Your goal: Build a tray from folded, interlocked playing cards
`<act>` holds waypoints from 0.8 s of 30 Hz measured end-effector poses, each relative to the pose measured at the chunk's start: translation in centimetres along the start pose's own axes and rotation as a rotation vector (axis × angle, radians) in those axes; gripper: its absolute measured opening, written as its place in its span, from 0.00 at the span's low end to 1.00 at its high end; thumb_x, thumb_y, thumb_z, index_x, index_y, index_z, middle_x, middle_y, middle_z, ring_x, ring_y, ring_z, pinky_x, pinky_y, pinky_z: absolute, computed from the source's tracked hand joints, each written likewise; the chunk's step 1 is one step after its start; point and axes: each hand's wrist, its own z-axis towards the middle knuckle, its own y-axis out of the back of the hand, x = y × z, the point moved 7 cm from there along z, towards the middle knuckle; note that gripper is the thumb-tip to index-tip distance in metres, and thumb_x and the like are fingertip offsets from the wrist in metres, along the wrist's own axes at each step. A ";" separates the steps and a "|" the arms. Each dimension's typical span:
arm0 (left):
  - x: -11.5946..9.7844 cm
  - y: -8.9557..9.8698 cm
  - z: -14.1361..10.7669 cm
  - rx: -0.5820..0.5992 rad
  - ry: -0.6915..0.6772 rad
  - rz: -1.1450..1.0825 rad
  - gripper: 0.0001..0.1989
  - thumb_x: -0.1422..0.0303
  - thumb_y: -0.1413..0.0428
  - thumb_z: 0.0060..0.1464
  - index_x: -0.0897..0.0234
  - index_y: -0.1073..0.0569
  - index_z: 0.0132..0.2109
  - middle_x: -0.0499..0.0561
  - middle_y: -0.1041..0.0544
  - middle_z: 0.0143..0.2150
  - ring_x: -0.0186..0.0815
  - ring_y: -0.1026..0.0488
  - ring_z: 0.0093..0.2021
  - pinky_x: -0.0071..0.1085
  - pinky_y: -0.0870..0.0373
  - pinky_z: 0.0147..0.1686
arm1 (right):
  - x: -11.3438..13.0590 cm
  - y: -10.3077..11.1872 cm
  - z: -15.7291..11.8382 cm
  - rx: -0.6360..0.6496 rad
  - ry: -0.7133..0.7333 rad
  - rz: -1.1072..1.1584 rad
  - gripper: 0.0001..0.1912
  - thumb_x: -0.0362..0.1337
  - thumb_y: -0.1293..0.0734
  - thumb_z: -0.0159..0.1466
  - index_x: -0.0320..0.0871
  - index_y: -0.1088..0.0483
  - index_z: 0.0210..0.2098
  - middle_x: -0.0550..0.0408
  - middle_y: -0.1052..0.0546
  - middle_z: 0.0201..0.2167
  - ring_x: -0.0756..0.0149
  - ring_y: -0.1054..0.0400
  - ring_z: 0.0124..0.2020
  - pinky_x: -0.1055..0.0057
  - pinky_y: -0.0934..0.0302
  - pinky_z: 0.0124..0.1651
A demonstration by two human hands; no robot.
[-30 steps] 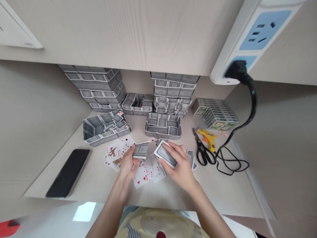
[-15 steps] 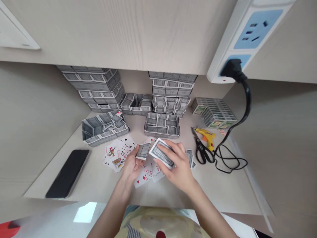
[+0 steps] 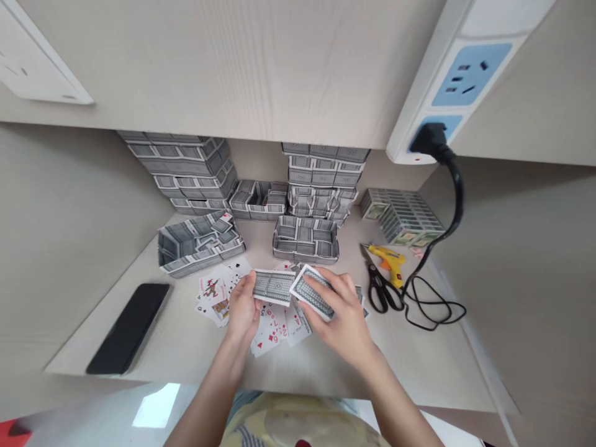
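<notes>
Between thumb and fingers, my left hand (image 3: pixel 244 305) pinches a grey-backed playing card piece (image 3: pixel 273 287), its patterned back up and its long side running sideways. My right hand (image 3: pixel 343 309) grips a grey-backed playing card (image 3: pixel 311 293) at a slant, fingers on top; whether more cards lie under it I cannot tell. The near ends of the two meet or overlap. Below them, face-up playing cards (image 3: pixel 269 335) are spread on the desk. More loose cards, including a joker (image 3: pixel 212 289), lie left of my left hand.
Behind my hands stand two boxes made of folded cards, a left box (image 3: pixel 200 257) holding pieces and a right box (image 3: pixel 305 248). Stacked card boxes (image 3: pixel 193 164) rise behind. Black scissors (image 3: pixel 382 292), a yellow glue gun (image 3: pixel 390 261) and cable lie right, a phone (image 3: pixel 128 329) left.
The card piece in my left hand has swung from a tilt to nearly flat, and its full length shows. It reaches right to the card in my right hand. The view has shifted slightly.
</notes>
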 end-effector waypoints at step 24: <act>-0.8 0.2 0.1 -0.050 -0.078 0.104 0.15 0.60 0.43 0.44 0.66 0.38 0.23 0.37 0.44 0.11 0.20 0.52 0.09 0.20 0.58 0.08 | -0.2 -0.9 -0.4 0.078 -0.005 0.014 0.19 0.37 0.36 0.58 0.48 0.33 0.49 0.50 0.33 0.50 0.59 0.38 0.41 0.59 0.40 0.45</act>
